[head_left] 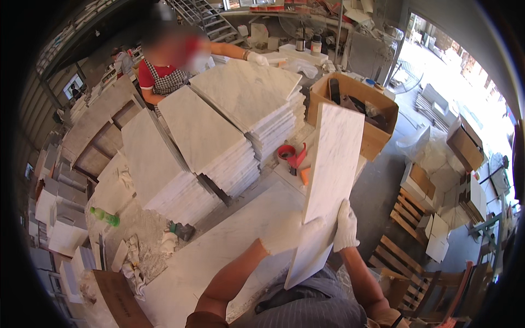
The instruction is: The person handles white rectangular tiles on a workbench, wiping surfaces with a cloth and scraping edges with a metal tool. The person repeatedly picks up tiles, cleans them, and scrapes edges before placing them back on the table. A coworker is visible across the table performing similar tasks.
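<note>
A long slab (331, 180) stands tilted above the near edge of the worktop (219, 257), with the left hand (290, 232) on its left edge and the right hand (345, 227) on its right edge. Behind it, three stacks of tiles (219, 131) sit along the far side. A cardboard box (358, 106) stands at the far right corner, with a tape roll (286, 153) before it. A bottle (105, 216) lies at the left edge. A co-worker's hand (257, 58) rests on the farthest stack.

Both of the person's hands wear white knit work gloves, the left grip (285, 236) and the right grip (345, 225) alike, each cuff ending at the wrist. Below the grips the forearms are bare. Further back sits a dark grey garment with fine pale stripes.
</note>
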Action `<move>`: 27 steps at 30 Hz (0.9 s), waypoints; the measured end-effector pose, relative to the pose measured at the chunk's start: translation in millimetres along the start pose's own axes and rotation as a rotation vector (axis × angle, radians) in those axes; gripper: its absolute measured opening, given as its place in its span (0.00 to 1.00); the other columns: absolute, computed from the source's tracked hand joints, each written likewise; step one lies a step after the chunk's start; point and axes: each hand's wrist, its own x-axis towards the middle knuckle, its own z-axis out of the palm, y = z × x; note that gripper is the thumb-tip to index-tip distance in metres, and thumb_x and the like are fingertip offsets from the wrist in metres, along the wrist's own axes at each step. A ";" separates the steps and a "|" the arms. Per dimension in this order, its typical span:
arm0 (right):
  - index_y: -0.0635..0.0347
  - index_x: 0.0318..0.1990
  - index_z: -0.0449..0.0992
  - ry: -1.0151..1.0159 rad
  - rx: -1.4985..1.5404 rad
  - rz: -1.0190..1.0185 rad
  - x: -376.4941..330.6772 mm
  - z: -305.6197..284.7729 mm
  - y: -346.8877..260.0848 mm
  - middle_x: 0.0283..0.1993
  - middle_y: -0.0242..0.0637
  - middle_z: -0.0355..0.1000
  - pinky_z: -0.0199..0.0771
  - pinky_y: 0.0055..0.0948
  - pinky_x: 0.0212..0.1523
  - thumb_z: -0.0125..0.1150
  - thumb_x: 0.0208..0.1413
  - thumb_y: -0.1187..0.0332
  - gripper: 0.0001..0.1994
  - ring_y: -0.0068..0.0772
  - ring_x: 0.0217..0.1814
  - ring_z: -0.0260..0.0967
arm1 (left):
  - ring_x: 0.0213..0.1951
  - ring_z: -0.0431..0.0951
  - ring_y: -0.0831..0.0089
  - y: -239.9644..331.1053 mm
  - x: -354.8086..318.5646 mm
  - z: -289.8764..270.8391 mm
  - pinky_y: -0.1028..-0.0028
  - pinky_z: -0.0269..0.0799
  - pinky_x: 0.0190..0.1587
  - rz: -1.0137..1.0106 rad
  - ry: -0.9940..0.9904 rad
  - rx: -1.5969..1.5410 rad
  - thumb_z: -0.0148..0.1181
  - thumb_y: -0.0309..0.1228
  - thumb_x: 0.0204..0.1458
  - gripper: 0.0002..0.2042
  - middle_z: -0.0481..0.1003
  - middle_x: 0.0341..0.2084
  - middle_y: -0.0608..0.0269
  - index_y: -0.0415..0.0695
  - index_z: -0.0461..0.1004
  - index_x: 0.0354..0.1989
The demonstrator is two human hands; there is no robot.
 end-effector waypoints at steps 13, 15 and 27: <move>0.68 0.52 0.75 -0.521 -0.175 -0.002 85.2 -62.3 -75.9 0.39 0.30 0.76 0.71 0.22 0.36 0.58 0.64 0.50 0.25 0.17 0.37 0.68 | 0.37 0.83 0.67 74.7 39.4 -12.2 0.68 0.77 0.43 -0.034 0.056 0.041 0.65 0.43 0.57 0.22 0.84 0.38 0.53 0.38 0.80 0.52; 0.67 0.51 0.76 -0.682 -0.266 0.012 93.5 -64.2 -73.5 0.37 0.31 0.75 0.70 0.22 0.34 0.60 0.61 0.51 0.24 0.19 0.35 0.67 | 0.38 0.83 0.69 78.0 41.6 -13.6 0.68 0.77 0.44 -0.124 0.059 0.126 0.66 0.42 0.56 0.22 0.84 0.39 0.54 0.38 0.79 0.53; 0.64 0.66 0.67 -1.055 0.091 0.721 157.0 -103.5 70.1 0.61 0.39 0.71 0.69 0.32 0.62 0.65 0.64 0.61 0.28 0.30 0.64 0.65 | 0.31 0.74 0.67 -46.7 112.9 52.6 0.66 0.71 0.39 -0.500 0.349 0.210 0.62 0.47 0.58 0.21 0.75 0.25 0.55 0.36 0.77 0.40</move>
